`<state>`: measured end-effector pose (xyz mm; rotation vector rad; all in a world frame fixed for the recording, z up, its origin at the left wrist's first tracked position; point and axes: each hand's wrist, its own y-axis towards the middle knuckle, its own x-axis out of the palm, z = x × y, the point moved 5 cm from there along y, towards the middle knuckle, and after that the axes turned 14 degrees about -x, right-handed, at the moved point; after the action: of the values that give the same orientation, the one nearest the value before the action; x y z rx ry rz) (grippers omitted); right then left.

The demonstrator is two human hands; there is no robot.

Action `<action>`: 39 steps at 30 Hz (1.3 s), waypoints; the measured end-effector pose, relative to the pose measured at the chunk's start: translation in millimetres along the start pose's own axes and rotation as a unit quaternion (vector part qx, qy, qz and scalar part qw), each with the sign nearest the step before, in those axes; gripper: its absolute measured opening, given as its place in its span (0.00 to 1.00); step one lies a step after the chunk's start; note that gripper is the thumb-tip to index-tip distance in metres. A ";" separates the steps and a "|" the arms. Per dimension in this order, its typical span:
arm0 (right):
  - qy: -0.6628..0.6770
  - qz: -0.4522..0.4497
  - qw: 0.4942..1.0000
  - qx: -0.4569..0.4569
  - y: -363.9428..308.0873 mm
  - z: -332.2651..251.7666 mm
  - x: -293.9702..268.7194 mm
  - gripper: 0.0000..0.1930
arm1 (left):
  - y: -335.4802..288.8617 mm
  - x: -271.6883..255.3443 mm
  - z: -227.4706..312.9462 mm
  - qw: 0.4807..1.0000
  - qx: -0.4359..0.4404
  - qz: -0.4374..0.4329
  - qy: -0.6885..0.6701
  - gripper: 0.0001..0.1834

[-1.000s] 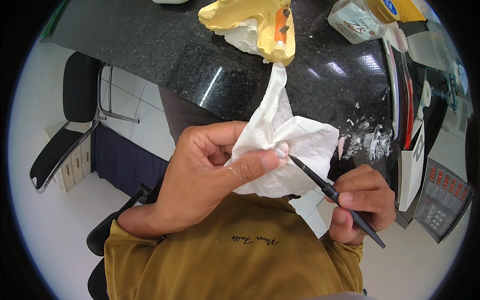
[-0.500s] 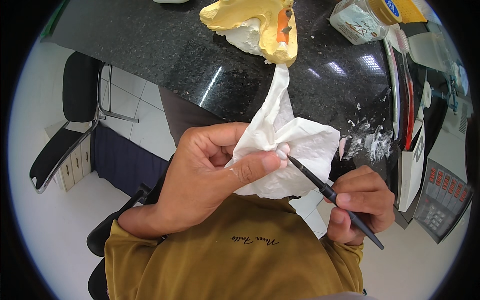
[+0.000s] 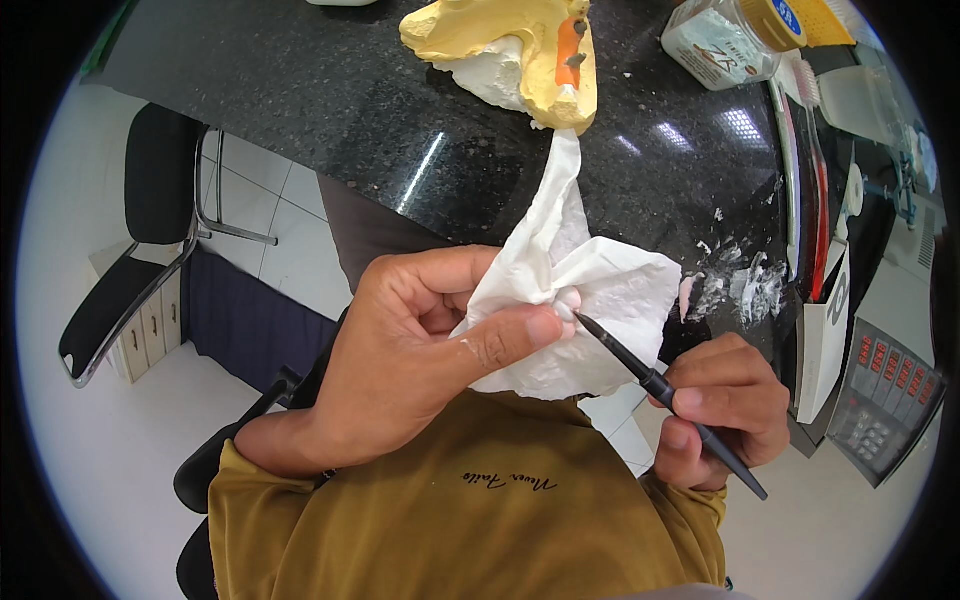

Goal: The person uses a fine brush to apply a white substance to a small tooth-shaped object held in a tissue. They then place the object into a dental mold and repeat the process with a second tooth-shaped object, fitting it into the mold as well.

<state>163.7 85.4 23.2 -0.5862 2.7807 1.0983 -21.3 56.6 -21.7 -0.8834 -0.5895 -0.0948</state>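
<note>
My left hand (image 3: pixel 400 345) pinches a crumpled white tissue (image 3: pixel 625 285) together with a small, white, tooth-like piece (image 3: pixel 565 303), likely a dental crown, between thumb and fingers. Some of the fingers are hidden behind the tissue. Closed around a slim black brush (image 3: pixel 640 370), my right hand (image 3: pixel 730 405) holds it like a pen. The brush slants up to the left, and its fine tip meets or nearly meets the small white piece; which of the two I cannot tell.
Beyond the tissue, a yellow dental cast (image 3: pixel 570 105) with an orange section sits on the black stone counter (image 3: pixel 400 150). White smears (image 3: pixel 745 290) mark the counter at right. A gold-lidded jar (image 3: pixel 720 45) stands far right, near a digital display unit (image 3: pixel 885 405). A black chair (image 3: pixel 160 180) is at left.
</note>
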 end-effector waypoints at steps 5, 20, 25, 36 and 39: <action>0.002 -0.002 1.000 -0.001 0.4 -0.8 -0.7 0.15 | 0.1 0.9 -0.2 1.000 0.001 0.001 -0.002 0.11; 0.009 -0.029 0.999 -0.045 -0.6 -3.5 -4.0 0.14 | -0.2 -1.9 4.3 0.996 -0.068 -0.026 -0.047 0.15; -0.001 -0.054 0.998 -0.036 2.2 -5.5 -3.0 0.13 | 0.1 -6.3 9.7 0.996 -0.089 -0.029 -0.004 0.16; 0.007 -0.032 0.998 -0.046 -1.6 -4.6 -0.3 0.15 | 0.4 -4.0 12.6 0.994 -0.095 -0.054 -0.007 0.14; 0.006 -0.035 0.998 -0.049 -1.4 -4.3 0.8 0.16 | 0.1 -4.5 13.0 0.994 -0.096 -0.056 -0.006 0.14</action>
<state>163.7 81.3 25.3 -0.6954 2.7056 1.2263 -30.8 65.7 -17.8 -1.0367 -0.6493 -0.2512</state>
